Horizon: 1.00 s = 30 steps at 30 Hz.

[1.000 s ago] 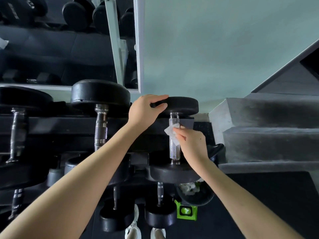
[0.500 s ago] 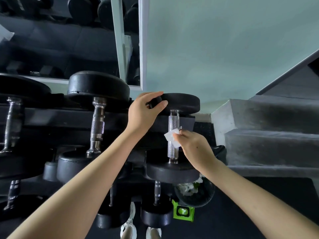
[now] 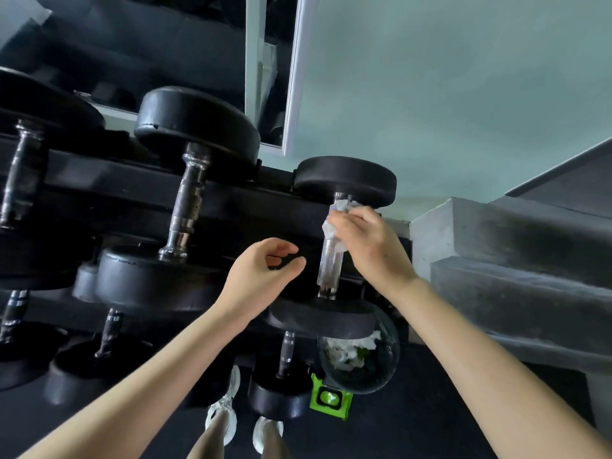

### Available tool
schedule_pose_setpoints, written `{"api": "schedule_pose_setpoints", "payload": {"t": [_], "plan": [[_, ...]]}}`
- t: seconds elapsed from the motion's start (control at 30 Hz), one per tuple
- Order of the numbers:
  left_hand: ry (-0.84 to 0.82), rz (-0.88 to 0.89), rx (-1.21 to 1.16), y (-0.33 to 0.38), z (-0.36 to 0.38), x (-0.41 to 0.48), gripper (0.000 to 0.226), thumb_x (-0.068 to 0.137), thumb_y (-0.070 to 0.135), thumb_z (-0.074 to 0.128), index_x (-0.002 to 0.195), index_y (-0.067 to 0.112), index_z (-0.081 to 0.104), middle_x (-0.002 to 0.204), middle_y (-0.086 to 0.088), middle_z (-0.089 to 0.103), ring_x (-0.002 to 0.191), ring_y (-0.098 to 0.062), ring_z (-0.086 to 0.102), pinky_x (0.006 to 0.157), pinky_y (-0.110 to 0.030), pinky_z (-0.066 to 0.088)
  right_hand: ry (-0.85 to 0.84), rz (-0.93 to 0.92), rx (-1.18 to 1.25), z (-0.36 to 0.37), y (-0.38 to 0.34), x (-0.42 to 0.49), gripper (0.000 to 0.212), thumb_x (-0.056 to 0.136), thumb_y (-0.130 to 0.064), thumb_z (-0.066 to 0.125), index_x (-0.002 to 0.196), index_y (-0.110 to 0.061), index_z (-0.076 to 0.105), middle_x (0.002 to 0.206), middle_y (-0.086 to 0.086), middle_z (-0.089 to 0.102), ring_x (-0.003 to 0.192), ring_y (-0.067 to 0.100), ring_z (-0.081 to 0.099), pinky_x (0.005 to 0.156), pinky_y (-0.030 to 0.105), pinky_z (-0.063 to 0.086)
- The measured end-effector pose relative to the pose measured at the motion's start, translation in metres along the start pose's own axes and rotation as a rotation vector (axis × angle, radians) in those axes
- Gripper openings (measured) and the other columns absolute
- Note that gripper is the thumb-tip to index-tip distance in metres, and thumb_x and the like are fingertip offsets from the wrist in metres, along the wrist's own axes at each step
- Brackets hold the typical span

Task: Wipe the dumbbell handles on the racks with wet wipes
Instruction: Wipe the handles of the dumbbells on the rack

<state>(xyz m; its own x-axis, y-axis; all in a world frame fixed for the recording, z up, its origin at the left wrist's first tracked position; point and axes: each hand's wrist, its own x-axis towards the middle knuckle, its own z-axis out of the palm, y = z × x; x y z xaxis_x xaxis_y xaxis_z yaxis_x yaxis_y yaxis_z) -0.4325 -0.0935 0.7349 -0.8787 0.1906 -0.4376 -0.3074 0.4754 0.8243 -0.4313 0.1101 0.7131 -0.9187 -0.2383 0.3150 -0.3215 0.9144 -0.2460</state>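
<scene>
A small black dumbbell [image 3: 344, 180] lies at the right end of the top rack, its silver knurled handle [image 3: 329, 263] pointing toward me. My right hand [image 3: 367, 246] holds a crumpled white wet wipe [image 3: 334, 226] wrapped round the far part of that handle, just below the far weight head. My left hand [image 3: 265, 270] hovers left of the handle with fingers loosely curled, holding nothing and touching nothing. A bigger dumbbell [image 3: 195, 127] with a chrome handle sits to the left on the same rack.
Lower rack tiers hold several more black dumbbells [image 3: 278, 392]. A round black bin [image 3: 361, 362] with used wipes and a green wipe pack [image 3: 329, 400] sit on the floor by my shoes. Concrete steps [image 3: 513, 276] rise on the right; a mirror [image 3: 132, 44] hangs behind the rack.
My left hand let go of the far weight head and dropped toward me, beside the handle. My right hand slid the wipe up the handle toward the far head.
</scene>
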Motion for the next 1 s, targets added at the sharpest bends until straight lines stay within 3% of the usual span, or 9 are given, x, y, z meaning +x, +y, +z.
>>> {"api": "schedule_pose_setpoints", "payload": {"t": [0.1,0.23,0.33,0.4,0.5,0.57,0.63,0.8,1.0], "plan": [[-0.14,-0.088,0.07,-0.003,0.001,-0.009,0.042,0.076,0.041,0.073,0.114,0.028,0.062,0.11,0.012,0.063,0.103,-0.003,0.058,0.09,-0.023,0.045,0.101,0.018,0.036,0.005,0.002,0.008,0.029,0.076,0.008,0.068,0.103,0.0,0.065,0.109,0.017,0.067,0.097,0.022,0.053,0.089,0.029,0.046],[-0.165,-0.155,0.065,-0.017,0.0,-0.023,0.061,0.07,0.045,0.077,0.124,0.026,0.058,0.12,0.012,0.059,0.111,-0.003,0.052,0.088,-0.019,0.035,0.145,0.09,0.04,0.007,-0.007,0.003,0.018,0.084,-0.005,0.06,0.096,0.001,0.071,0.085,0.014,0.061,0.075,0.03,0.056,0.065,0.026,0.044],[-0.157,-0.218,0.03,-0.021,0.0,-0.023,0.076,0.063,0.05,0.079,0.129,0.021,0.054,0.119,0.01,0.056,0.108,-0.006,0.05,0.087,-0.021,0.034,0.136,0.06,0.063,0.01,-0.007,0.003,0.016,0.08,0.0,0.065,0.094,0.002,0.072,0.081,0.014,0.06,0.074,0.03,0.059,0.069,0.024,0.044],[-0.181,-0.262,0.001,-0.023,0.0,-0.021,0.088,0.059,0.054,0.079,0.133,0.017,0.05,0.119,0.007,0.056,0.107,-0.007,0.049,0.087,-0.021,0.034,0.096,0.004,0.103,0.01,-0.006,0.0,0.016,0.078,0.006,0.067,0.093,0.002,0.072,0.078,0.012,0.059,0.073,0.027,0.058,0.072,0.022,0.046],[-0.203,-0.283,-0.027,-0.026,-0.001,-0.021,0.103,0.047,0.063,0.076,0.134,0.015,0.05,0.126,0.002,0.057,0.114,-0.011,0.051,0.09,-0.021,0.035,-0.132,-0.174,0.149,0.004,-0.009,-0.024,0.021,0.077,0.011,0.068,0.093,-0.002,0.072,0.074,0.008,0.053,0.07,0.013,0.043,0.063,0.023,0.043],[-0.202,-0.279,-0.034,-0.026,0.0,-0.02,0.101,0.049,0.06,0.077,0.134,0.013,0.05,0.127,0.001,0.057,0.113,-0.011,0.051,0.09,-0.021,0.035,-0.294,-0.299,0.162,-0.005,-0.009,-0.032,0.021,0.077,0.011,0.067,0.093,-0.003,0.071,0.076,0.007,0.054,0.07,0.013,0.044,0.062,0.022,0.045],[-0.209,-0.28,-0.036,-0.025,-0.001,-0.018,0.096,0.053,0.056,0.08,0.134,0.012,0.05,0.126,0.0,0.057,0.111,-0.01,0.05,0.089,-0.021,0.035,-0.323,-0.368,0.132,-0.008,-0.002,-0.017,0.02,0.078,0.01,0.062,0.09,-0.004,0.07,0.077,0.008,0.057,0.07,0.019,0.052,0.059,0.029,0.052],[-0.226,-0.253,-0.043,-0.026,-0.002,-0.016,0.109,0.041,0.064,0.073,0.134,0.012,0.049,0.13,-0.001,0.056,0.118,-0.014,0.051,0.092,-0.022,0.035,-0.051,-0.138,0.07,0.003,0.006,0.025,0.022,0.071,0.017,0.067,0.083,-0.001,0.07,0.074,0.012,0.058,0.069,0.029,0.055,0.061,0.035,0.05],[-0.229,-0.262,-0.047,-0.026,-0.002,-0.015,0.096,0.055,0.056,0.08,0.134,0.013,0.049,0.125,0.001,0.057,0.112,-0.013,0.051,0.088,-0.022,0.036,-0.305,-0.339,0.17,-0.003,-0.009,-0.025,0.024,0.074,0.014,0.066,0.09,-0.004,0.07,0.079,0.005,0.056,0.076,0.015,0.047,0.058,0.027,0.05]]}}
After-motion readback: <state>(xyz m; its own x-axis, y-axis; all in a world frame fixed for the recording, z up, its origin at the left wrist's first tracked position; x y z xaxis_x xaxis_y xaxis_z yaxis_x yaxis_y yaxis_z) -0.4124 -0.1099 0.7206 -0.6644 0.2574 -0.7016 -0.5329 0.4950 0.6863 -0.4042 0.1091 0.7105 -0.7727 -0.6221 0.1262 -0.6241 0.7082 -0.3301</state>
